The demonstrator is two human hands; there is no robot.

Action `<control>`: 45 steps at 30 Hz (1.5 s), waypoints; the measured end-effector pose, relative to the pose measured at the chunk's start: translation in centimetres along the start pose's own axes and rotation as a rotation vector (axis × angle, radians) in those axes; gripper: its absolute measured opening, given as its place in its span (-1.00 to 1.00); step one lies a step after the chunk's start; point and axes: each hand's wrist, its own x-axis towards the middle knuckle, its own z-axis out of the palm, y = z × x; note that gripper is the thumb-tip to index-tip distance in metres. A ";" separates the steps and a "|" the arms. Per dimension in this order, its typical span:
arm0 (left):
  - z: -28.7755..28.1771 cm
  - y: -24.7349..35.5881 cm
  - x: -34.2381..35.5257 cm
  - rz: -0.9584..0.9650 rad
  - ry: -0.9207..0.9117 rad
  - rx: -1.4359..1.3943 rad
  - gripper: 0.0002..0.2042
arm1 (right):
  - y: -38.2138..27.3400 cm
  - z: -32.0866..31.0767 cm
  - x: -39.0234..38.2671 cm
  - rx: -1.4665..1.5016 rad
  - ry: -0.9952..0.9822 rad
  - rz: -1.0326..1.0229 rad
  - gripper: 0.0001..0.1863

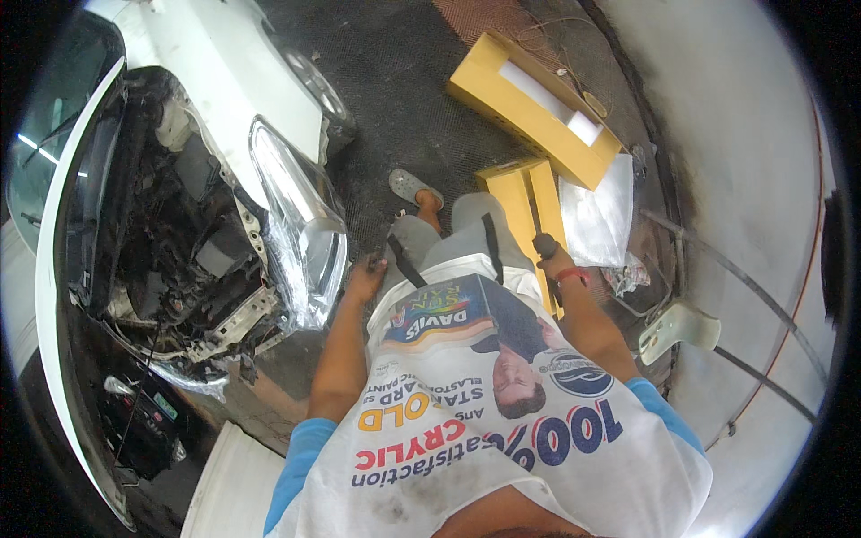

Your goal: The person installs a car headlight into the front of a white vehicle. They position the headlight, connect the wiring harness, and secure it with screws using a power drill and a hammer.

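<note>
My left hand (366,276) is beside my left thigh, near a plastic-wrapped headlight (296,233) on a white car (224,45). Its fingers are curled around something small and dark that I cannot make out. My right hand (558,265) grips a dark, round-ended object (543,245) beside my right thigh, over a long yellow cardboard box (511,179). The car's front is opened up, exposing a dark engine bay (179,233) and bare brackets (247,314).
A second yellow box (502,99) with white foam lies ahead right, beside a clear plastic sheet (601,220). A pale seat-like piece (677,332) and metal rods (744,278) are at right along a pale wall (744,108). A white panel (229,475) is lower left.
</note>
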 end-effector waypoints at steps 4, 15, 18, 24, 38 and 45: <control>-4.3 6.4 0.2 0.041 -0.029 -0.045 -0.40 | -8.8 -3.2 2.3 0.012 -0.027 -0.015 -0.21; -3.6 13.5 3.1 -0.143 0.051 -0.161 -0.44 | -26.2 -17.1 13.4 -0.330 0.023 -0.260 -0.20; -1.9 17.7 2.7 -0.220 0.040 -0.174 -0.53 | -30.3 -21.6 15.9 -0.406 0.032 -0.265 -0.30; 4.8 27.8 5.5 -0.318 0.245 -0.212 -0.64 | -39.0 -29.2 26.0 -0.790 -0.127 -0.400 -0.23; 2.8 31.8 16.0 -0.349 0.226 -0.806 -0.44 | -54.1 -21.0 50.3 -1.111 -0.097 -0.690 0.19; -2.6 22.4 30.7 -0.268 1.745 -1.334 0.06 | -57.8 -5.8 66.1 -0.426 -0.460 -0.829 0.05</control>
